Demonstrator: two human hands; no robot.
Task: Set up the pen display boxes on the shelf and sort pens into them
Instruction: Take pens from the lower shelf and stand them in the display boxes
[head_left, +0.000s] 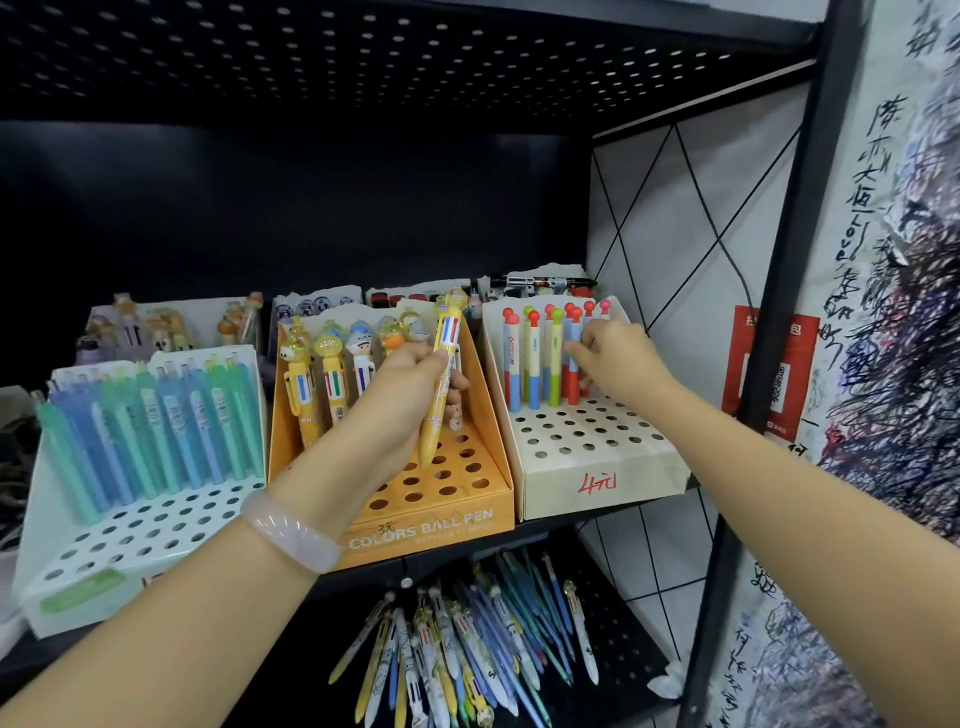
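at the shelf's (561, 525) left end stands the pale green box (104, 561), its back rows full of blue and green pens. at the middle of the front edge, the left hand (410, 384) curls round a yellow multicolour pen (441, 384), tip just above the orange box (441, 519) and its free holes. toward the right end, the right hand (618, 364) pinches a red and blue pen (573, 358) standing in the cream box (597, 467). with both hands busy, the yellow pen could miss its hole and tip neighbours over.

Black shelf (545, 525) carries mint (104, 561), orange (441, 525) and cream pen boxes (597, 483).
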